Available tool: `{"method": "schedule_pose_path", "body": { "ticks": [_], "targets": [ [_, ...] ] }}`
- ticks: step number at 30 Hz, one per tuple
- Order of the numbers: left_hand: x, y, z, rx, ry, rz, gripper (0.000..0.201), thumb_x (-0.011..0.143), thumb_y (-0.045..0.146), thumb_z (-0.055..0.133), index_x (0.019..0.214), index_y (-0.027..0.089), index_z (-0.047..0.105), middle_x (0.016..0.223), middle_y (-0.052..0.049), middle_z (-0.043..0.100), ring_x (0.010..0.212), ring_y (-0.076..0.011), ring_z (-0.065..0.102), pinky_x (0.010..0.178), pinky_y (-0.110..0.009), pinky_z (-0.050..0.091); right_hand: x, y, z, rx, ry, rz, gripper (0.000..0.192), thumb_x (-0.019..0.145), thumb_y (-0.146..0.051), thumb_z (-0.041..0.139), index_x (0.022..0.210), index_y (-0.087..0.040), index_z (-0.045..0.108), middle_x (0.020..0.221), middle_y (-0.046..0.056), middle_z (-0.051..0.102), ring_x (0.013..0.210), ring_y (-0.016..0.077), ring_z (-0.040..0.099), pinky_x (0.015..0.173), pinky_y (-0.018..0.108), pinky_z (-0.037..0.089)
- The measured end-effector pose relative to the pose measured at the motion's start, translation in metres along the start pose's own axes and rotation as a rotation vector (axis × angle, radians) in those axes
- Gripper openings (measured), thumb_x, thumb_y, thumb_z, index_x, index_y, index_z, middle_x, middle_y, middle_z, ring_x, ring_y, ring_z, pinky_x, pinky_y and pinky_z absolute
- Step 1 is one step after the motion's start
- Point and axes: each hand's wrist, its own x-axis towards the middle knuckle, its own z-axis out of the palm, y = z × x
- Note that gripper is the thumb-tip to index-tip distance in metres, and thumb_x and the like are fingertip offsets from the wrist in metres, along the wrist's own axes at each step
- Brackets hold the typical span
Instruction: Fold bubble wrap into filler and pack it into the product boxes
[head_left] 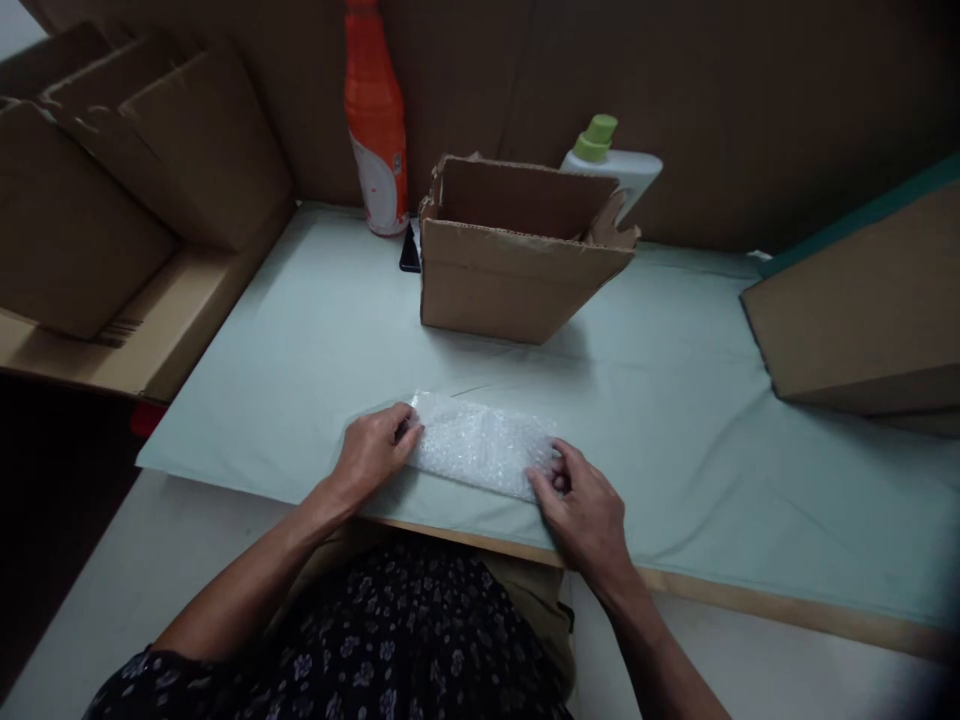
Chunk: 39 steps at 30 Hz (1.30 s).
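I see a table [675, 420] draped in a pale green cloth filling most of the view, with cardboard sheeting as the far wall. Flattened cardboard boxes [135, 190] are stacked on the far left, and a slanted cardboard piece [855, 310] sits at the right edge. Near the far middle stands an open cardboard box [510, 270], flaps up, tilted a little. Behind its left side is an orange bottle [375, 130], and behind its right side a white bottle [619, 170] with a green cap. A small dark object [409, 250] lies between the orange bottle and the box; I cannot tell what it is.

At the near edge, well apart from the box, lies a bundle of bubble wrap [484, 445], lengthwise left to right. My left hand [371, 455] rests on its left end, fingers curled together and pinching the wrap. My right hand [585, 505] presses on the right end, fingertips closed down on the film.

In my judgement the wrapping goes best if both ends are held taut and level, so the film does not spring open, with the pressure on the fingertips rather than the palms, and the bundle kept flat on the cloth and square to the table edge.
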Motion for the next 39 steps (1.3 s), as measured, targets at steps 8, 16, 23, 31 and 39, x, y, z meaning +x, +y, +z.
{"method": "schedule_pose_path", "body": {
  "ticks": [8, 16, 23, 31, 39],
  "targets": [
    [0.007, 0.001, 0.002, 0.202, 0.008, 0.010, 0.034, 0.093, 0.028, 0.066, 0.125, 0.020, 0.060, 0.104, -0.007, 0.069, 0.094, -0.0237, 0.067, 0.078, -0.032, 0.052, 0.016, 0.017, -0.010, -0.223, 0.030, -0.117, 0.055, 0.095, -0.056, 0.052, 0.132, -0.016, 0.058, 0.107, 0.012, 0.071, 0.092, 0.0286, 0.065, 0.083, 0.044, 0.049],
    [0.020, 0.005, -0.001, 0.223, -0.150, -0.036, 0.014, 0.090, 0.027, 0.063, 0.101, 0.019, 0.063, 0.105, -0.008, 0.063, 0.093, -0.0233, 0.064, 0.079, -0.032, 0.050, 0.042, 0.008, 0.001, -0.165, -0.056, -0.191, 0.028, 0.093, -0.045, 0.055, 0.088, -0.020, 0.067, 0.117, 0.013, 0.070, 0.101, 0.0308, 0.065, 0.082, 0.043, 0.047],
    [0.018, -0.003, 0.002, -0.040, -0.129, -0.053, 0.025, 0.081, 0.021, 0.058, 0.106, 0.022, 0.061, 0.084, 0.000, 0.067, 0.073, -0.0175, 0.062, 0.069, -0.029, 0.046, 0.031, 0.008, -0.009, 0.115, -0.153, -0.052, 0.019, 0.090, -0.040, 0.057, 0.089, -0.023, 0.065, 0.084, 0.003, 0.073, 0.076, 0.0220, 0.067, 0.076, 0.037, 0.049],
    [0.013, 0.000, -0.020, -0.346, -0.082, 0.060, 0.010, 0.080, 0.025, 0.055, 0.078, 0.019, 0.062, 0.072, 0.000, 0.064, 0.069, -0.0166, 0.060, 0.064, -0.027, 0.047, 0.043, -0.001, -0.022, 0.109, -0.345, -0.221, 0.016, 0.087, -0.026, 0.057, 0.097, -0.023, 0.070, 0.087, 0.004, 0.074, 0.083, 0.0241, 0.069, 0.078, 0.039, 0.050],
    [-0.030, 0.050, -0.068, -0.097, 0.448, 0.668, 0.027, 0.083, 0.006, 0.061, 0.102, 0.026, 0.059, 0.120, -0.007, 0.068, 0.123, -0.0280, 0.060, 0.103, -0.049, 0.047, 0.096, -0.039, -0.015, 0.126, 0.123, -0.485, 0.019, 0.084, -0.010, 0.049, 0.089, -0.023, 0.062, 0.125, 0.008, 0.068, 0.120, 0.0275, 0.058, 0.098, 0.046, 0.045]
  ]
}}
